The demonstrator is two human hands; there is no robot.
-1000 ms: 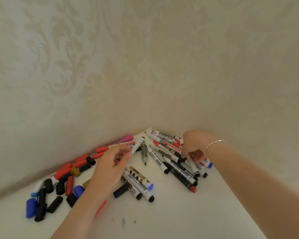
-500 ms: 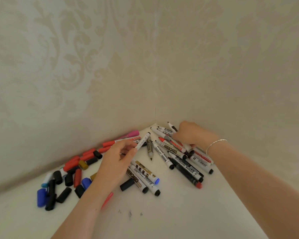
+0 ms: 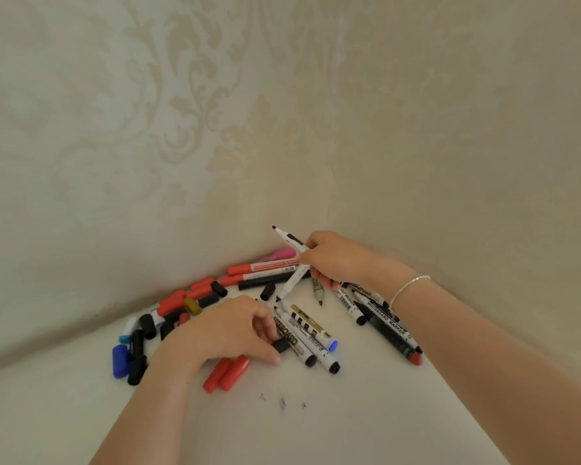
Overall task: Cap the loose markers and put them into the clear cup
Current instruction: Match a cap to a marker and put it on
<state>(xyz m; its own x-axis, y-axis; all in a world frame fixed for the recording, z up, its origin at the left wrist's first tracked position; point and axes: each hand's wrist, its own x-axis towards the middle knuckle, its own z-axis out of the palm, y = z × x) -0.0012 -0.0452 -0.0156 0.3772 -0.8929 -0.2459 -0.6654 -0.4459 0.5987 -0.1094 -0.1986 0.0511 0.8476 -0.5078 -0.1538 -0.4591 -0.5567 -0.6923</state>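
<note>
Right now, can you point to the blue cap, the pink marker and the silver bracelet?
Loose blue plastic cap [image 3: 120, 361], head view, middle of its side.
Pink marker by the wall [image 3: 281, 254], head view, its pink cap.
Thin silver bracelet [image 3: 406, 287], head view, chain across the right wrist.

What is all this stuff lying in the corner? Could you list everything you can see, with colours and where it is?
loose caps: a heap, count unclear; red, black, blue, one mustard; left side along the wall
two red caps: side by side, just in front of the left hand
black cap: one, at the left hand's fingertips
uncapped marker: one, white with black tip, lifted up by the right hand
second white marker: one, tip down, also in the right hand
markers on the surface: many, white and black barrels, middle and right
red and pink markers: a few, against the wall
white surface: one
patterned wallpaper: cream, behind
bracelet: silver, right wrist
left hand: pinching the black cap
right hand: gripping two markers
</note>
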